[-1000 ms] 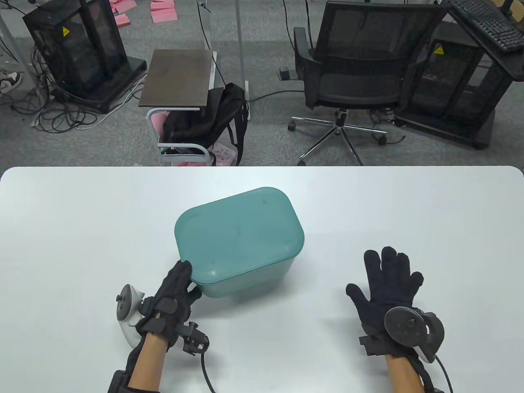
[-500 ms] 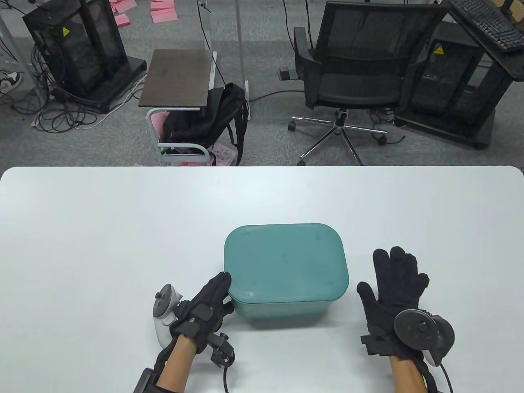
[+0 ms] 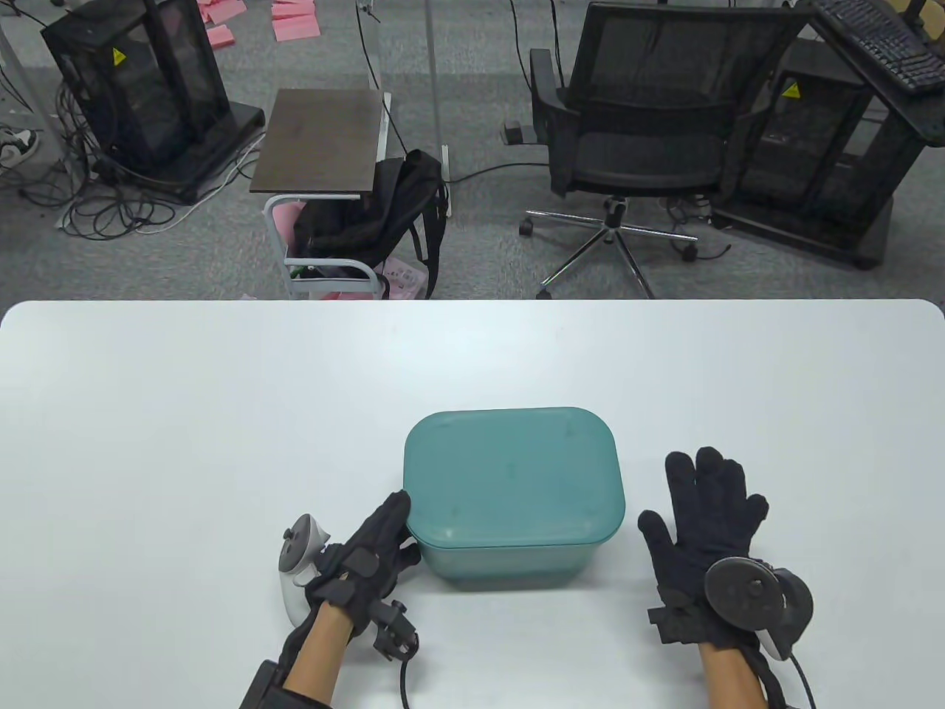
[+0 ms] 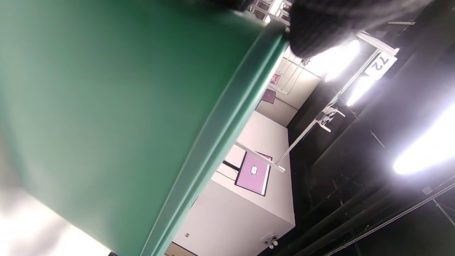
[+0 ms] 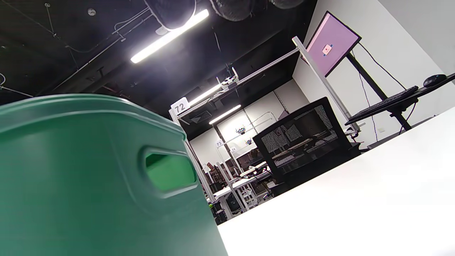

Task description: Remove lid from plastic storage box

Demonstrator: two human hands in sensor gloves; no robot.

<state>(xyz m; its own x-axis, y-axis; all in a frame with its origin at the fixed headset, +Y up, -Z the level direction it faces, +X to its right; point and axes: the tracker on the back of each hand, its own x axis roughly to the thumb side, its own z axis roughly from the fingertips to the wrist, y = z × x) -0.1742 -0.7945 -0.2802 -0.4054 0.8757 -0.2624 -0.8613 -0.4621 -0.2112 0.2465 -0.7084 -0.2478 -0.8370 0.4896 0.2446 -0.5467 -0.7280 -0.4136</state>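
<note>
- Since a second ago: green storage box [image 3: 517, 561] slid from table centre toward near edge, turned square.
- Now near front middle of white table [image 3: 148, 413], lid [image 3: 513, 476] on top, fully seated.
- Left hand [image 3: 365, 565] against box's near-left corner, fingertips [image 4: 316, 32] touching lid rim; whether gripping, cannot tell.
- Right hand [image 3: 705, 521] just beside box's right side, apart from it, fingers spread, holding nothing.
- Oval handle recess [image 5: 170, 172] on box's side wall.

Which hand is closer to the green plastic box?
Left. The left hand touches the teal-green plastic storage box at its near-left corner; the right hand lies open beside it, apart.
</note>
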